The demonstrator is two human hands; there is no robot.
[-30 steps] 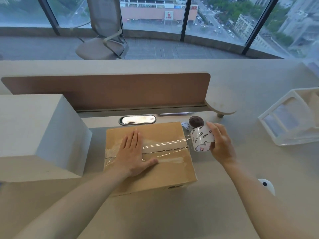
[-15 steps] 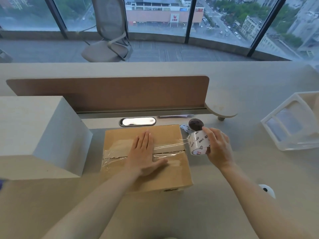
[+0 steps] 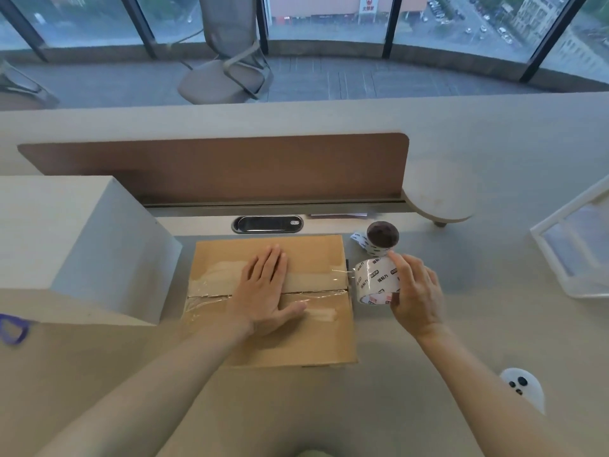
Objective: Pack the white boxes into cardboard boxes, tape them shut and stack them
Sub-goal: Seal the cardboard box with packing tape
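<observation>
Pressing down on the brown box (image 3: 316,255), the left hand (image 3: 267,291) lay flat, with its fingers straight and close together and its thumb out to the side. It covered the middle of the box top, right over the line where the two flaps met. Clear tape (image 3: 207,291) ran along that line from the left edge to the right edge, shiny and a bit wrinkled. The brown box sat shut on the tabletop (image 3: 329,410), in the middle, close to the person.

The right hand (image 3: 417,298) was curled round a white roll (image 3: 374,282) of tape with dark print on it. The roll was just beside the right edge of the brown box. A thin shiny strip of tape reached from the roll to the box. I could not tell if the roll touched the tabletop.

A second roll (image 3: 382,237) with a dark middle stood just behind the first one. A big white box (image 3: 75,245) stood on the left, just beside the brown box. A brown wall (image 3: 214,166) ran across the back of the tabletop, with a dark slot (image 3: 267,224) between it and the brown box. A white tray (image 3: 580,252) lay far off to the right. A small white round thing (image 3: 522,387) with black dots lay near the right arm. A chair (image 3: 230,61) stood by the windows.
</observation>
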